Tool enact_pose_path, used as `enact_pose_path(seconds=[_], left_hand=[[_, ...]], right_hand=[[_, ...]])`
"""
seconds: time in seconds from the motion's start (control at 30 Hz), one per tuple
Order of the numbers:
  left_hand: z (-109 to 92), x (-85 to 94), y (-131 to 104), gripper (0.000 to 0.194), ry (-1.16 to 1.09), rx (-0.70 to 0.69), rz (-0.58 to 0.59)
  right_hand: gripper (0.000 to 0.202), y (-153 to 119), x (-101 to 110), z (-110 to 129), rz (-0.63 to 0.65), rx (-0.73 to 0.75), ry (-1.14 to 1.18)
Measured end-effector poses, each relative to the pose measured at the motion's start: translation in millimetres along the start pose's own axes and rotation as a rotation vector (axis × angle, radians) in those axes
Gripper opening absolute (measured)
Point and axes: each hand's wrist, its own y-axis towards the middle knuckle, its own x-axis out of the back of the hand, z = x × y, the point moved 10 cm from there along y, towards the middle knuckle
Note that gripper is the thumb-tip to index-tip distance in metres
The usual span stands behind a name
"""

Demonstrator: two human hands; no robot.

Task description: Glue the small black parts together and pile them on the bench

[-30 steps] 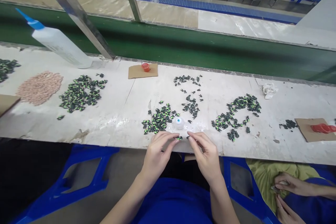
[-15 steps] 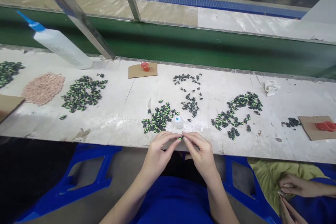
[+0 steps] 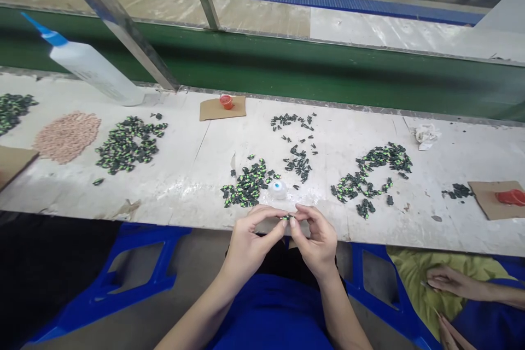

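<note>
Between the fingertips of both hands is a small black-and-green piece (image 3: 287, 217), held just above the table's near edge. My left hand (image 3: 255, 235) pinches it from the left with thumb and forefinger. From the other side, the thumb and fingers of my right hand (image 3: 314, 238) close on it. Just beyond the fingers stands a small white bottle (image 3: 278, 190) with a blue tip. Beside that bottle lies a pile of black-and-green pieces (image 3: 246, 186). Farther off are loose, small dark parts (image 3: 298, 163). The held piece is partly covered by my fingers.
More black-and-green pieces lie in a right pile (image 3: 383, 159) and a left pile (image 3: 127, 145), near pink parts (image 3: 68, 136). A red cup (image 3: 226, 101) sits on cardboard. A large bottle (image 3: 96, 74) leans at back left. A co-worker's hand (image 3: 451, 283) is at right.
My right hand has shifted slightly right, and its fingers have changed their hold on the piece. The co-worker's hands at right have moved apart.
</note>
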Motion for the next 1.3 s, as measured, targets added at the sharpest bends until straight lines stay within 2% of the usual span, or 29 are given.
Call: enact_pose_path(seconds=[0.37, 0.5, 0.67, 0.83, 1.0, 1.2, 1.3], left_hand=[[-33, -3.1, -8, 0.011, 0.199, -0.290, -0.051], [-35, -7.3, -12, 0.012, 0.287, -0.376, -0.041], [-28, -12.9, -11, 0.018, 0.403, -0.382, 0.022], [-31, -15.2, -10, 0.021, 0.446, -0.419, 0.055], [-31, -17.1, -13, 0.022, 0.437, -0.453, 0.058], [-32, -18.5, -15, 0.022, 0.342, -0.497, 0.032], [-30, -21.4, -15, 0.022, 0.287, -0.491, 0.065]], right_hand=[[0.018, -3, 1, -9, -0.059, -0.036, 0.068], [0.018, -2, 4, -11, -0.041, -0.044, 0.056], [0.019, 4, 4, -11, 0.044, -0.087, 0.095], [0.023, 3, 2, -21, 0.067, -0.189, 0.234], [0.022, -2, 1, -31, 0.031, -0.266, 0.230], [0.024, -8, 3, -29, -0.026, -0.251, 0.195], [0.021, -7, 4, -29, -0.017, -0.250, 0.167]])
